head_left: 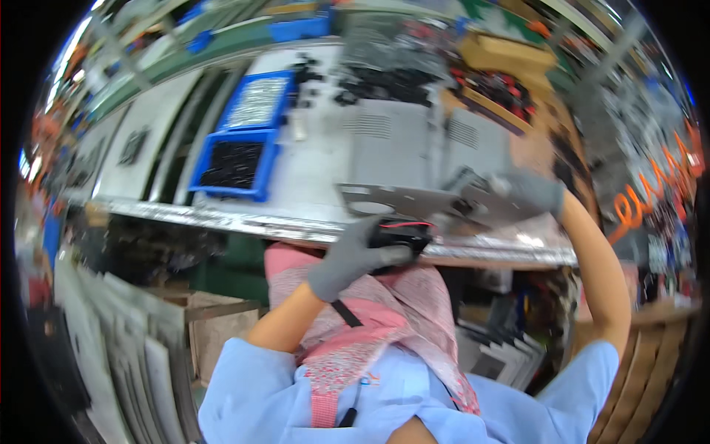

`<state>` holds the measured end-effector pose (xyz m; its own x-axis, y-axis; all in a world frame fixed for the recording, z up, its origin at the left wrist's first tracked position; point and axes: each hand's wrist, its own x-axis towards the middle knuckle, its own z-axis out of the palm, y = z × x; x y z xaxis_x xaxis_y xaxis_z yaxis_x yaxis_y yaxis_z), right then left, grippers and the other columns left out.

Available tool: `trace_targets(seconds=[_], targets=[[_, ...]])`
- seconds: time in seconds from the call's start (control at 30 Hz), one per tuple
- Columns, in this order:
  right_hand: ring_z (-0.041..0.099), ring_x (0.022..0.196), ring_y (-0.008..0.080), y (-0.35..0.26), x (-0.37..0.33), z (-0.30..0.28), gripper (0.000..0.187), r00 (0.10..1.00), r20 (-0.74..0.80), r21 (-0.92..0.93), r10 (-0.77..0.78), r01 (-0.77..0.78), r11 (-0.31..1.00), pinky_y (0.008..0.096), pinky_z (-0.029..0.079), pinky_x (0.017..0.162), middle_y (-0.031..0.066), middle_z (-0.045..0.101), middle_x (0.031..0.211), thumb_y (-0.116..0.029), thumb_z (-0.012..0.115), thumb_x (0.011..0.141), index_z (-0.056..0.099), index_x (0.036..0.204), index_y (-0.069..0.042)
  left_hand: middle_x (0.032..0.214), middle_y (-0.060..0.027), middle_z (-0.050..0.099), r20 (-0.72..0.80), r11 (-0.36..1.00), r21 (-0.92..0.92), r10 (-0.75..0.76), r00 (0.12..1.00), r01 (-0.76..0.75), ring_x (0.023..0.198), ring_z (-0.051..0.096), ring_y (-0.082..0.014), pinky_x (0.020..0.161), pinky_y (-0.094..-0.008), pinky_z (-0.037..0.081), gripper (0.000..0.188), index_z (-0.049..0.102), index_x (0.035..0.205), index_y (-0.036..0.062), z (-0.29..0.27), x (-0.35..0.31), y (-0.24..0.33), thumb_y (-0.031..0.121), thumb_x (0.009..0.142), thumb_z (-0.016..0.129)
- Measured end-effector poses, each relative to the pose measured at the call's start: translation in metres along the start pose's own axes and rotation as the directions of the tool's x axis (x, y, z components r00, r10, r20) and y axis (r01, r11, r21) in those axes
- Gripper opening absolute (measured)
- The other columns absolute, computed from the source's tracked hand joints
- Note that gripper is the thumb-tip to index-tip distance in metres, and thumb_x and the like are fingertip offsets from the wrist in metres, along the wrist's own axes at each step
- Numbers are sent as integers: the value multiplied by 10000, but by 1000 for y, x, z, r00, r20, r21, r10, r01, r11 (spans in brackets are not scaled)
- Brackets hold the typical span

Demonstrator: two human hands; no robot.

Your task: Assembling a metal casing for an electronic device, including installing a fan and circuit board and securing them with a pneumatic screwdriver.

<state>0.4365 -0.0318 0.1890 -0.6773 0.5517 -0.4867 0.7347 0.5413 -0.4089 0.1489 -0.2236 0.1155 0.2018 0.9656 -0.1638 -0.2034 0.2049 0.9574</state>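
Observation:
My left hand (353, 260), in a grey glove, grips a black boxy part (403, 235) with a thin red wire along its top. That part is at the table's front edge, above my lap. Just behind it, a grey metal panel (399, 201) with a round cutout stands near the edge, its right portion blurred. My right hand (529, 194), also gloved in grey, is over the right end of this panel. Motion smears its fingers, and a small dark piece (466, 181) shows by their tips; whether they hold it is unclear.
Two flat grey panels with slots (388, 140) lie behind my hands. Blue bins (268, 166) of small parts stand to the left. A cardboard box (510, 115) with red and black parts is at the back right. An orange coiled hose (629, 211) hangs at right.

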Motion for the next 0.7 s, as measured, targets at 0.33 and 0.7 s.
trace_targets(seconds=[0.33,0.7], targets=[[587,874,164,4,7,8,659,994,109,803,-1,-88,590,322,462,800,112,644,965,-576,488,893,606,1096,40,1002,-48,633,32,991,89,98,995,-101,909,563,-105,851,-261,452,550,539,1223,24,-4,-7,-1,225,750,734],[633,794,258,15,48,-3,370,994,-112,110,-17,30,994,344,476,782,185,676,870,-290,511,909,662,984,40,1094,-53,620,-40,972,24,233,972,-232,1010,569,-124,925,-291,452,467,553,1205,32,-28,-27,25,40,766,713]])
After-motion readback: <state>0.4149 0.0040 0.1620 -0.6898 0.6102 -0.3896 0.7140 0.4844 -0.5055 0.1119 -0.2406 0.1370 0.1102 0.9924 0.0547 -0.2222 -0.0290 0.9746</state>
